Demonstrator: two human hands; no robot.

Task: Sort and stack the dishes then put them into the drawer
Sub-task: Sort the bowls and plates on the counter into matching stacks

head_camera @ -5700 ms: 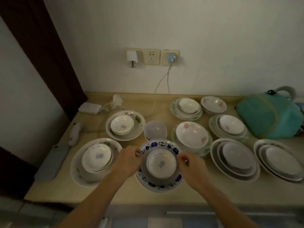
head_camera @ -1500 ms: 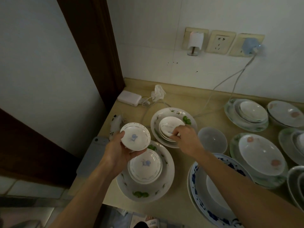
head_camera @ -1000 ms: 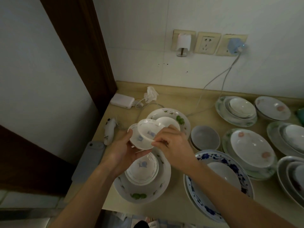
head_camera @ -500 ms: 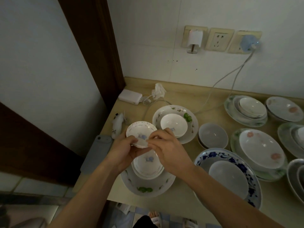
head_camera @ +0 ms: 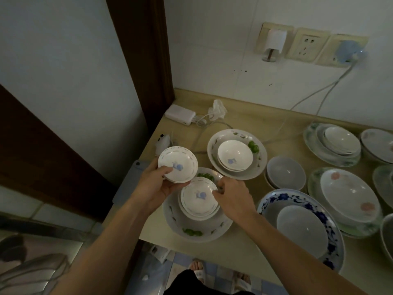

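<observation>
Left hand (head_camera: pixel 156 188): holds a short stack of small saucers (head_camera: pixel 177 164) clear of the counter, thumb over the near rim, fingers beneath. The top saucer shows a blue motif and a dotted border. Judged purpose: the hand serves as the collecting point for matching pieces.

Right hand (head_camera: pixel 230 195): fingertips pinch the far-right rim of the nested saucers (head_camera: pixel 198 198); narrow grip on that rim, nothing lifted yet. Judged purpose: to take the next matching saucer up to the held stack.

Near serving plate (head_camera: pixel 197 227): rests at the counter's front edge, green leaf print on its rim. Contents: the nested saucers, same blue motif and dotted border as the held set.

Far serving plate (head_camera: pixel 259 165): same leaf print, behind the near one. Contents: one white bowl (head_camera: pixel 235 155) with a blue mark inside, seated on what appears to be a second piece.

Grey bowl (head_camera: pixel 286 172): stands alone, right of the far serving plate, empty.

Blue-patterned plate (head_camera: pixel 331 237): front right. Contents: one plain grey dish (head_camera: pixel 302 229).

Pink-flower dish (head_camera: pixel 349 194): sits on a green-rimmed plate, right side.

Counter (head_camera: pixel 240 250): carries all remaining dishes; further nested sets continue toward the right edge.

Drawer: not in view.

Task stage, judged: sorting by pattern is under way; stowing has not begun.

Risk, judged: the near serving plate sits close to the counter edge; lift saucers straight up.
</observation>
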